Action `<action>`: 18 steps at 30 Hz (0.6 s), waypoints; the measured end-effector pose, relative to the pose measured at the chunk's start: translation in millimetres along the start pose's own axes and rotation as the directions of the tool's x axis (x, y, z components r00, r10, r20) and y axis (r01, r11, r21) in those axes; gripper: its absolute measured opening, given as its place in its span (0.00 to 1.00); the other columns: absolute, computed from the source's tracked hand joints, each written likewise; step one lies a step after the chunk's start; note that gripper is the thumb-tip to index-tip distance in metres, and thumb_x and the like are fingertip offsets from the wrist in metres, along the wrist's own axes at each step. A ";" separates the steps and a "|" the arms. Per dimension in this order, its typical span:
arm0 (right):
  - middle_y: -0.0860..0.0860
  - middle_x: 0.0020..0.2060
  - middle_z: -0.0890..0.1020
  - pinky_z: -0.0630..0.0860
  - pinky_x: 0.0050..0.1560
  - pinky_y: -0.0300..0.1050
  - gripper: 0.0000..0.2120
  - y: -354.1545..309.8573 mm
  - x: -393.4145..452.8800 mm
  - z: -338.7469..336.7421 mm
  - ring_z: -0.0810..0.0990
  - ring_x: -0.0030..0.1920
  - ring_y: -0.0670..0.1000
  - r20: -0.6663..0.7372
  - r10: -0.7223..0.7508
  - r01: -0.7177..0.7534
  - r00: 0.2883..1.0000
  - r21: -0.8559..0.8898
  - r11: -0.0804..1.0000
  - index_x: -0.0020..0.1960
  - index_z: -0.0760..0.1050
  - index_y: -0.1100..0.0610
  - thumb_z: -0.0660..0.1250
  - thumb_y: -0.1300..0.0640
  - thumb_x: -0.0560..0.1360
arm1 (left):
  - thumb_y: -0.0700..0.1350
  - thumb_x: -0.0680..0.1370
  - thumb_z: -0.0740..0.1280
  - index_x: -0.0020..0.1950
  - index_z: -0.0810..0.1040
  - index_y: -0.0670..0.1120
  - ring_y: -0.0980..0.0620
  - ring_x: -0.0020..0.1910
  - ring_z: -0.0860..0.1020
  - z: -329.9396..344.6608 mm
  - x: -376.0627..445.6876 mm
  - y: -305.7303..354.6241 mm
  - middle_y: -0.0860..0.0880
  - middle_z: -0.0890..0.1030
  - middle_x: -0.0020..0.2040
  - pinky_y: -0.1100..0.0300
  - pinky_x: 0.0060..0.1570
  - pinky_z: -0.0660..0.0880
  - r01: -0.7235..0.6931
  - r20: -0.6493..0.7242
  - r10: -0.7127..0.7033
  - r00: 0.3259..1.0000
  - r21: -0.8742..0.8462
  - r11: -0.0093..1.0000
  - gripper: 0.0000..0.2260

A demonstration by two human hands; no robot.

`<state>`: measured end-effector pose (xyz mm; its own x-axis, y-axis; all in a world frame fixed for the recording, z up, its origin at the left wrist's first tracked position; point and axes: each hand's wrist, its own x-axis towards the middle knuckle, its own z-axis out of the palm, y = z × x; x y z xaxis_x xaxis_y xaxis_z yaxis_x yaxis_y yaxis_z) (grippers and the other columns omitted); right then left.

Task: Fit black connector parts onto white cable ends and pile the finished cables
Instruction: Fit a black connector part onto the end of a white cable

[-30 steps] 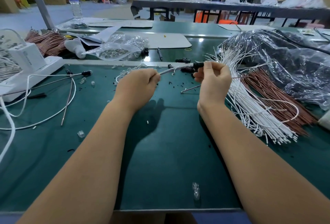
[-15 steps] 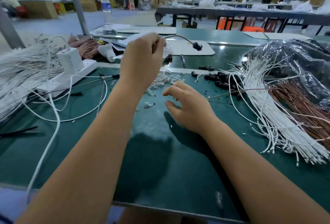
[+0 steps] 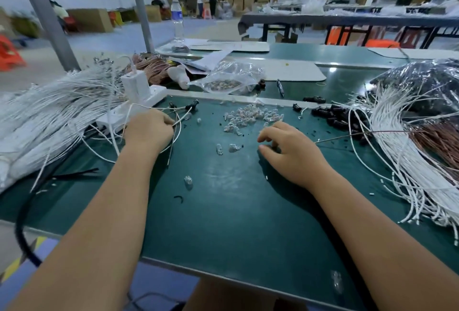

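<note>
My left hand [image 3: 149, 129] rests on the green mat [image 3: 223, 211] left of centre, its curled fingers gripping a white cable [image 3: 182, 117]. That cable ends in a black connector [image 3: 191, 106] just beyond the fingers. A big pile of white cables [image 3: 49, 117] lies to the left of this hand. My right hand [image 3: 290, 152] hovers low over the mat with loosely bent fingers, fingertips near the mat, holding nothing I can see. Loose black connector parts [image 3: 340, 114] lie beyond it. To the right of them spreads a bundle of bare white cables [image 3: 397, 152].
Small clear parts [image 3: 250, 117] are scattered between the hands. A white power strip with a charger [image 3: 135, 89] stands behind my left hand. Copper wires [image 3: 439, 142], a black plastic bag [image 3: 422, 82], a clear bag [image 3: 231, 80] and a water bottle [image 3: 177, 22] lie around.
My left hand has come down from a raised position to the mat at the left, carrying the cable with its connector. My right hand let go and stays low over the mat.
</note>
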<state>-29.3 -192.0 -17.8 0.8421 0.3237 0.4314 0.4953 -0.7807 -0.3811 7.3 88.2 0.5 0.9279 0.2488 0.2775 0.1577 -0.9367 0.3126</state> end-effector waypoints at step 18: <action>0.49 0.30 0.77 0.71 0.32 0.38 0.10 31.1 -0.4 -26.9 0.73 0.28 0.46 -0.145 0.588 -0.331 0.796 0.709 0.622 0.39 0.78 0.56 0.62 0.60 0.78 | 0.44 0.66 0.80 0.45 0.85 0.45 0.57 0.43 0.77 0.6 -164.2 163.4 0.54 0.76 0.43 0.62 0.44 0.75 -0.581 0.175 0.983 -0.051 -0.806 0.113 0.10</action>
<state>-19.9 -230.9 -7.8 0.9304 -0.2791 0.2375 0.1810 -0.2137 -0.9600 -119.1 -105.9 5.4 0.1665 -0.9769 0.1342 -0.7934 -0.0519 0.6065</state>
